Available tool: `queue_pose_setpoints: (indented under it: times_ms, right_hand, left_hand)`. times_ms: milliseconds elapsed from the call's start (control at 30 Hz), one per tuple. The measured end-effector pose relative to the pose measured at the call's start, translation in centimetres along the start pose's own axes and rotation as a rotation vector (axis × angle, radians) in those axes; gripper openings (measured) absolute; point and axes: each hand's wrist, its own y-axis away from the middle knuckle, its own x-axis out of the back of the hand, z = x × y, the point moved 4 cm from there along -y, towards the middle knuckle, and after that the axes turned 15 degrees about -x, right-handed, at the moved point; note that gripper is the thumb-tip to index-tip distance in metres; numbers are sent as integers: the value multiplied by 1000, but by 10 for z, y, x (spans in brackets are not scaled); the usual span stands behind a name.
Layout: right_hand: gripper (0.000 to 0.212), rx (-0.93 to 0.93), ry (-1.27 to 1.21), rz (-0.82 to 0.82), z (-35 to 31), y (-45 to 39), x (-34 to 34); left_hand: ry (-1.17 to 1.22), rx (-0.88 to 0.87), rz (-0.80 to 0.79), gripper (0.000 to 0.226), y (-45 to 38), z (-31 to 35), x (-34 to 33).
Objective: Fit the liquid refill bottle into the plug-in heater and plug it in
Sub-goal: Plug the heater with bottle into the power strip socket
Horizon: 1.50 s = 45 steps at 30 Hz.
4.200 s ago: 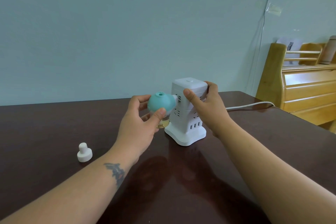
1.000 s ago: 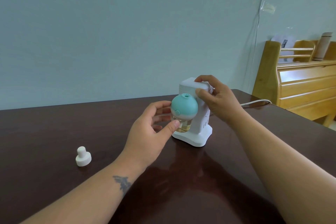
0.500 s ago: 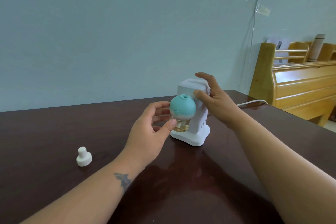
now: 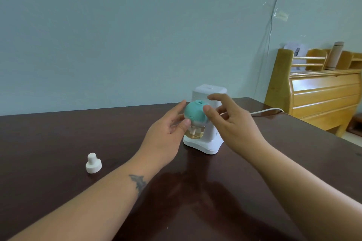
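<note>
Sitting mid-frame against white socket tower (image 4: 210, 103): teal heater (image 4: 195, 112), refill bottle (image 4: 195, 131) fitted; left hand (image 4: 166, 135) and right hand (image 4: 233, 121) flanking, fingers spread, gripping nothing.

Both bare forearms reach forward, the left hand (image 4: 165, 135) with a dark tattoo (image 4: 138, 182) near the wrist, palm turned inward, fingers loosely spread and thumb tip raised, and the right hand (image 4: 233, 123) opposite it with fingers parted, curled and blurred, gripping nothing.
</note>
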Motion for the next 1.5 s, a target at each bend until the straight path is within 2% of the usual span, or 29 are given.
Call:
queue_pose_setpoints:
  times_ms: [167,733,1500]
  right_hand:
    - [39,-42,-86,-104,12,4,-13]
    - [36,-55,-153,-85,14,4,-16]
    - [44,7,-157,-77,23,1,-19]
  left_hand:
    - [-81,-11,2,45,-3,-2,0]
    - [-160,-19,68,38,-5,1,-1]
    - [-189,-29,-1,40,-3,1,0]
